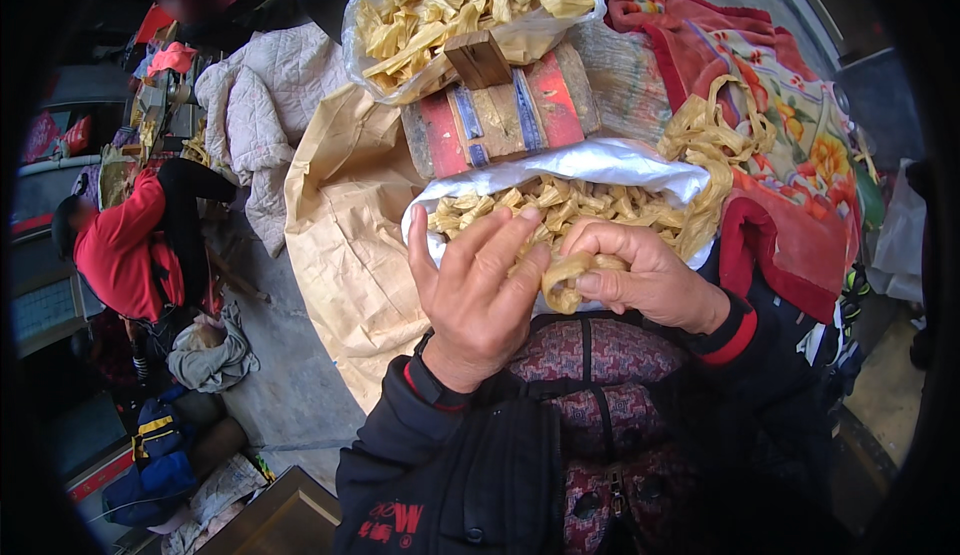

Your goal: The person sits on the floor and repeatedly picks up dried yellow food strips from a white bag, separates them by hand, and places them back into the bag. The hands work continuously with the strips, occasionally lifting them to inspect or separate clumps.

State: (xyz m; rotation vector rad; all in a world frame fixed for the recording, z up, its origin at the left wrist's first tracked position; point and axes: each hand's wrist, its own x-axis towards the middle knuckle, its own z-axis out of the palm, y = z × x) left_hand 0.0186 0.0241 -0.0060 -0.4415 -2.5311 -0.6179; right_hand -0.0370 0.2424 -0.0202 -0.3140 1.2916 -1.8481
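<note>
A twisted loop of pale yellow, dried strip material [564, 282] is pinched between the thumb and fingers of my right hand [637, 270]. My left hand [480, 285] is close on the loop's left side, back upward and several fingers spread. Its thumb is hidden, so whether it grips the strip is unclear. Just beyond both hands, a white bag [585, 159] lies with its mouth wide and holds many short, knotted-looking yellow pieces [555, 199]. Longer strips [716, 135] drape from the bag's right end over a flowered blanket [802, 127].
A wooden block [480, 60] stands upright on a red-and-wood stand [555, 97] past the bag. Behind it sits a clear plastic bag of strips [465, 0]. Brown paper [345, 240] spreads at left. A person in red [124, 247] sits farther left, near a quilted cloth [262, 97].
</note>
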